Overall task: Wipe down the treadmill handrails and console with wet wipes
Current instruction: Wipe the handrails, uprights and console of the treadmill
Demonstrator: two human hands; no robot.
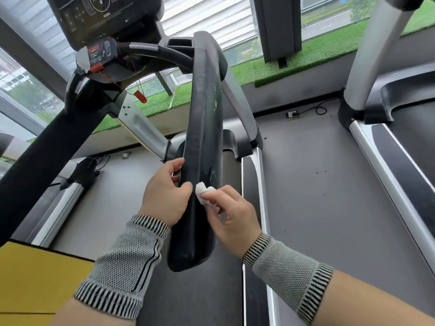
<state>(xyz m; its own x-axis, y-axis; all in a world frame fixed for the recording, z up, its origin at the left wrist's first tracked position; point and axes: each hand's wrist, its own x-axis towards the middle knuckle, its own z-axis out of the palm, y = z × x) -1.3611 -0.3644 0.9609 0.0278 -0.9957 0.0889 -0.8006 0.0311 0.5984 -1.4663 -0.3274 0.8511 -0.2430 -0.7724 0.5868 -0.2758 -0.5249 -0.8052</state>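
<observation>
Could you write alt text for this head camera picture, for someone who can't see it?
The right hand presses a white wipe on a black treadmill handrail while the left hand grips the rail. The console is above.

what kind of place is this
Most likely a gym or fitness room. A hand grips the black padded treadmill handrail below a console, a second treadmill stands alongside to the right, and big windows with blinds run along the wall.

head-worn view, looking down — close over handrail (202, 142)
</observation>
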